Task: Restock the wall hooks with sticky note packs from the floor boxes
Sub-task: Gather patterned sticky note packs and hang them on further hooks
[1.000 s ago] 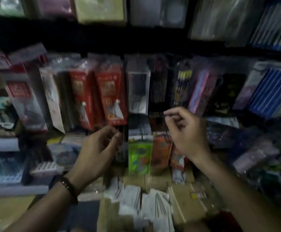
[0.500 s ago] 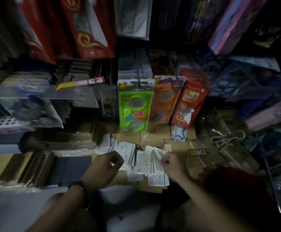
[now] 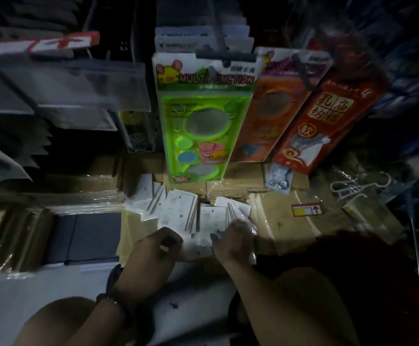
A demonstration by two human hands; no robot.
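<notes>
Dropping from display height to floor level, both hands have left the hanging goods, where they worked one second ago, and now sit at lower centre of the frame. The view has tilted down with them. This indicates that one hanging cycle is over and the next pickup has begun.

The right hand (image 3: 233, 242) has its fingers curled into the near end of the sticky note packs (image 3: 178, 213) and grasps some of them; clear film lies across its knuckles. The left hand (image 3: 153, 250) is curled at the near edge of the same row. Whether it holds a pack cannot be told in the dim light.

The packs stand on edge, fanned in loose rows, inside an open cardboard box (image 3: 125, 233). To the right lies a closed carton (image 3: 283, 226) bearing an arrow label (image 3: 306, 210). Above, a green stencil pack (image 3: 198, 126) hangs from a wall hook (image 3: 218, 36).
</notes>
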